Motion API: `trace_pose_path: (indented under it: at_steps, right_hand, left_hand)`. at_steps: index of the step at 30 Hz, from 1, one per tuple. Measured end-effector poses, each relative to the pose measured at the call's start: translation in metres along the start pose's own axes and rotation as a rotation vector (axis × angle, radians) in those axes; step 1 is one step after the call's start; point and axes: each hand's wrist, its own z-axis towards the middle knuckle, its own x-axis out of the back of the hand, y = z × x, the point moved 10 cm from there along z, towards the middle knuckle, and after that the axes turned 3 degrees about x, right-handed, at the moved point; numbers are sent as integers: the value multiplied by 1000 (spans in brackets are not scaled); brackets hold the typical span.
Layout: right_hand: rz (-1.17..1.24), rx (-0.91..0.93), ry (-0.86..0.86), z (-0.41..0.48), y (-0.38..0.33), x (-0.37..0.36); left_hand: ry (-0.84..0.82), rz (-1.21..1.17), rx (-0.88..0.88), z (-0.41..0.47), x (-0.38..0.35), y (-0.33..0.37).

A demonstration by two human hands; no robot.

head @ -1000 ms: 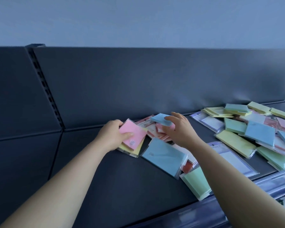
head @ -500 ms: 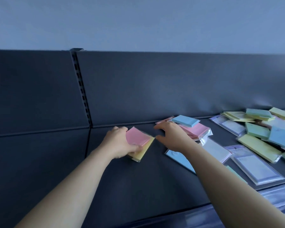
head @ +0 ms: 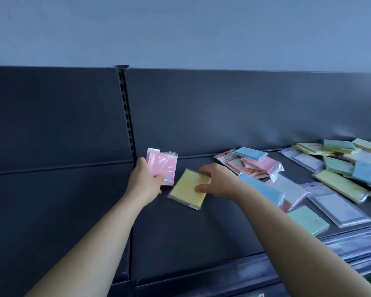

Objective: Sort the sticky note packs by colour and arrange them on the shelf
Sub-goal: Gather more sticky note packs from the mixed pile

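The dark grey metal shelf [head: 191,236] runs across the whole scene. Its matching flat back panel [head: 234,114] rises behind it, with a pale blue-grey wall [head: 180,28] above. A slotted metal upright [head: 128,125] splits the back panel left of centre, and a seam in the shelf runs on from it toward the near edge. A clear plastic price rail [head: 343,246] lines the near right edge.

The right half of the shelf carries a loose heap of film-wrapped sticky note packs [head: 341,183] in yellow, green, blue, pink and white. They overlap at all angles, from the back panel to the near lip. A flat green pack [head: 307,219] lies closest to that lip. At the heap's far left end, a small blue pack [head: 250,153] sits on a stack of pink ones.

Left of the heap, a broad stretch of dark shelf surface lies between the hands and the near edge.

The left hand [head: 145,183] holds a square pink sticky note pack [head: 166,163] upright, just right of the slotted upright and close to the back panel. Its grip pinches the lower left part, thumb across the front. Whether the pack touches the shelf cannot be told.

The right hand [head: 217,181] has a square yellow sticky note pack [head: 185,190], low on the shelf just near-right of the pink one. Its grip pinches the right side, with the thumb on the top face and the fingertips curled over the far corner.
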Motion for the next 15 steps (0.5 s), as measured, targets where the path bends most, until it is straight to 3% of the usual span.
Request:
trace_pose_path:
  at_steps: [6,15]
  right_hand:
    - [219,-68,14,-7,1,-2]
    - [618,107,195,-21,-45,21]
  left_hand:
    - [73,65,-35,-19,28,-10]
    - [258,5,-44,-59,78,-20]
